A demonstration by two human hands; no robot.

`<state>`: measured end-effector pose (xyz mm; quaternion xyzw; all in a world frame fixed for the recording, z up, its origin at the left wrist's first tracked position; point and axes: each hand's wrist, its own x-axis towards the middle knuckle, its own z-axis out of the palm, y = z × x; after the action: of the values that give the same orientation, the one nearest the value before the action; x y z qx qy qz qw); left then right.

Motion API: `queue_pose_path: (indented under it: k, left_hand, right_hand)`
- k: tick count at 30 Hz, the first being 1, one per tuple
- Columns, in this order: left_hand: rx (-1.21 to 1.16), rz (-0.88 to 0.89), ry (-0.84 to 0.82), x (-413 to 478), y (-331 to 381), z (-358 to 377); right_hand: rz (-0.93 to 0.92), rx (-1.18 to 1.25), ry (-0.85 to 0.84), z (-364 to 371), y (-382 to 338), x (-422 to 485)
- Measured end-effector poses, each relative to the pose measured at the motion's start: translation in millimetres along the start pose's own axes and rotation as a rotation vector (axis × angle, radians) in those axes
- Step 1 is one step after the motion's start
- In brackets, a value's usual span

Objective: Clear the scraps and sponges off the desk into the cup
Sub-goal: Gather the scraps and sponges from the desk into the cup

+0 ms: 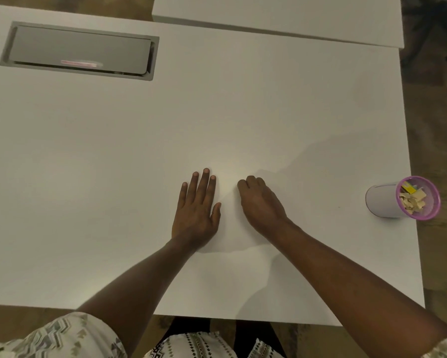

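Observation:
A white cup [384, 201] with a purple rim stands at the desk's right edge. Inside it lie tan paper scraps [412, 200] and a yellow sponge [409, 188]. My left hand [198, 210] rests flat on the white desk [114, 177] near the middle, fingers spread, holding nothing. My right hand [261, 202] lies palm down just to its right, with the fingers curled under; I see nothing in it. Both hands are well left of the cup. I see no scraps or sponges on the desk surface.
A grey cable hatch [80, 50] is set into the desk at the far left. A second white desk [282, 19] adjoins at the back right. Patterned carpet shows beyond the right and front edges.

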<state>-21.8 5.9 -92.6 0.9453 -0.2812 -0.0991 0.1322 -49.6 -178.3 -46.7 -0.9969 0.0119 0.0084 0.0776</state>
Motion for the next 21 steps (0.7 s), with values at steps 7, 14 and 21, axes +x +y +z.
queue_pose_path:
  k: [7, 14, 21]
  left_hand:
    - [0.000, -0.005, -0.011, 0.4, 0.7, -0.2]
    - [-0.009, -0.007, -0.008, 0.7, -0.3, 0.1]
    - [0.009, -0.009, -0.007, 0.2, -1.0, 1.4]
  right_hand:
    - [0.309, 0.589, -0.057, 2.2, 35.4, 4.7]
    - [0.686, 1.010, -0.028, -15.6, 41.3, -21.9]
    - [0.806, 1.209, 0.161, -45.0, 55.1, -38.1]
